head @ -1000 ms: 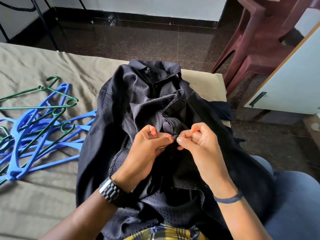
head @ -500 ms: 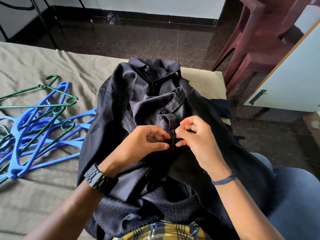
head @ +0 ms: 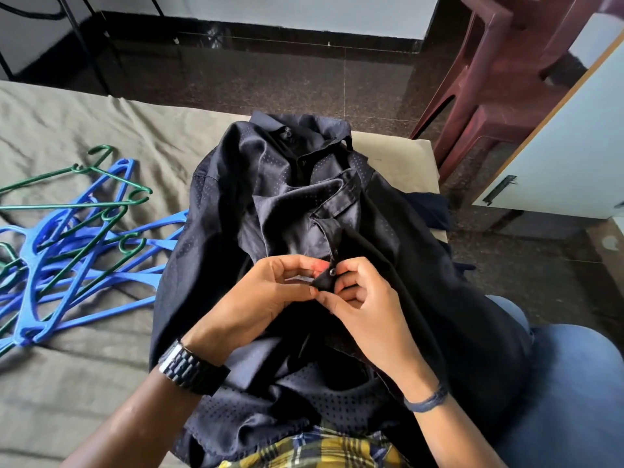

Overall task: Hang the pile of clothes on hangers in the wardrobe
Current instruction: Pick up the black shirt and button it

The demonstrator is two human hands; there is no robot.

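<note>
Both hands, left hand (head: 266, 292) and right hand (head: 363, 298), keep a pinching grip on the dark shirt (head: 304, 197) at its button (head: 332, 272), blue hangers (head: 67, 265) lying beside on the bed (head: 101, 130).

A bedroom in a home — a bed (head: 84, 136) under a rumpled olive sheet, plastic hangers (head: 67, 244) strewn on it, a dark polished stone floor (head: 270, 79), a maroon plastic chair (head: 499, 79), and a pale wardrobe door (head: 567, 163) with a metal handle.
</note>
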